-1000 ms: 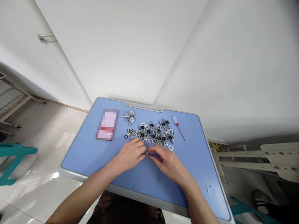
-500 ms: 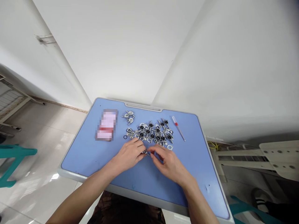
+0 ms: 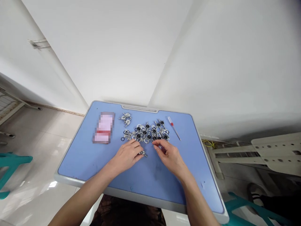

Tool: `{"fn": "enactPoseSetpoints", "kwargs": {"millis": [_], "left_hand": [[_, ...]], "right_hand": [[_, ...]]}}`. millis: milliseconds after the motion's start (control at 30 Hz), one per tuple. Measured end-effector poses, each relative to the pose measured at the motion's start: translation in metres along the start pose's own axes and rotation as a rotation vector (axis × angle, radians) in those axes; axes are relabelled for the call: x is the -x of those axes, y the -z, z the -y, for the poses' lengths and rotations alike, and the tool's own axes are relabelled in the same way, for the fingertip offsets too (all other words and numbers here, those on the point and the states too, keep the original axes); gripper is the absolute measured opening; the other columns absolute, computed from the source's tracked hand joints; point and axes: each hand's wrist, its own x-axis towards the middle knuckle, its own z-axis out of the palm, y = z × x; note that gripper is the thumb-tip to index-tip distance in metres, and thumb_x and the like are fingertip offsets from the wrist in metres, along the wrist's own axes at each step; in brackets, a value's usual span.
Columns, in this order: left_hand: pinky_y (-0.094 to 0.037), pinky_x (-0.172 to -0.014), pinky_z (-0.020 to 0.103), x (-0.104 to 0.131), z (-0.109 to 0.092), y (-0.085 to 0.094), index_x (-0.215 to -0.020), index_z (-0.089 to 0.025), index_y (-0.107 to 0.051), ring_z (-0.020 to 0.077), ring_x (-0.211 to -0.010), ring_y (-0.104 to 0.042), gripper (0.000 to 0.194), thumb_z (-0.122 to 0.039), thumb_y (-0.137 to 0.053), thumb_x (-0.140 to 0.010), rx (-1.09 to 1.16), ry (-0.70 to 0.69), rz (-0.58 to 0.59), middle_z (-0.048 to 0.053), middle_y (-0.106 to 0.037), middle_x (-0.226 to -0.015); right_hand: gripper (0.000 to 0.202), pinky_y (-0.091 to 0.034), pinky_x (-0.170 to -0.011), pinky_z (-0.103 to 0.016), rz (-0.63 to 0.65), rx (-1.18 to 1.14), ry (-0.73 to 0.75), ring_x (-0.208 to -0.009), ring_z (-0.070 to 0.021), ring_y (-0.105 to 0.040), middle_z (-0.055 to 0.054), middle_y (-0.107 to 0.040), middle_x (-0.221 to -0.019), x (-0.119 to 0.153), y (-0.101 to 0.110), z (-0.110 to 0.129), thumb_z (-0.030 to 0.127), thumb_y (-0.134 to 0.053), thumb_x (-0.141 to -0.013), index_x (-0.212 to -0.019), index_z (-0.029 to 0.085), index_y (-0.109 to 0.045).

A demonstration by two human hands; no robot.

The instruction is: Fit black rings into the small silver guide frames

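Metal fitting [image 3: 143, 153] is pinched in the left hand [image 3: 128, 155], on the person's side of the pile of fittings [image 3: 149, 133] and apart from it. Its long axis runs mostly sideways, with the bare stem pointing right and slightly back toward the person; the other end is hidden under the fingers. The left fingers are bunched, narrow, closed on the fitting's body from above, the thumb beneath. The right hand [image 3: 170, 157] is at the near right edge of the pile, its thumb and index finger brought close together with a narrow gap at the tips; a tiny bright spot shows there, too small to name, and whether the fingers grip it cannot be told. The other right fingers are curled. Many pieces in the pile carry round black discs, their stems pointing various ways. Just beside the pile's left end lies a black rubber ring [image 3: 122, 139]; beyond that end sits a small cluster of fittings [image 3: 126, 118]. Farther left of the pile is a blurred pink rectangular item [image 3: 103, 128]. Right of the pile lies a screwdriver [image 3: 174, 128], clear and red at the handle, its shaft slanting right and toward the person. All rest on the blue table [image 3: 145, 182] except the held fitting, whose contact with the top is unclear.
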Motion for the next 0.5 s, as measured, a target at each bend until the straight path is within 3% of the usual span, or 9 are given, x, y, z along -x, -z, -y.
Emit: {"fn": "enactPoseSetpoints", "kwargs": {"millis": [233, 500], "left_hand": [[-0.047, -0.076, 0.031, 0.000, -0.002, 0.002, -0.087, -0.016, -0.059, 0.0182, -0.084, -0.052, 0.008, -0.024, -0.058, -0.088, -0.031, -0.020, -0.002, 0.003, -0.059, -0.083], [-0.049, -0.077, 0.033, 0.003, 0.000, 0.000, -0.091, -0.014, -0.057, 0.0188, -0.083, -0.054, 0.014, -0.022, -0.046, -0.094, -0.215, -0.234, -0.020, 0.005, -0.057, -0.083]], "right_hand": [[0.018, -0.044, -0.061, -0.028, -0.019, 0.234, 0.008, -0.069, -0.0161, -0.059, -0.005, -0.064, -0.089, -0.003, -0.007, -0.004, 0.022, -0.045, -0.088, -0.091, 0.020, -0.063], [0.016, -0.039, -0.056, -0.027, 0.031, 0.406, 0.007, -0.065, -0.0165, -0.059, -0.005, -0.065, -0.086, 0.003, -0.010, -0.002, 0.017, -0.046, -0.089, -0.090, 0.019, -0.062]]}}
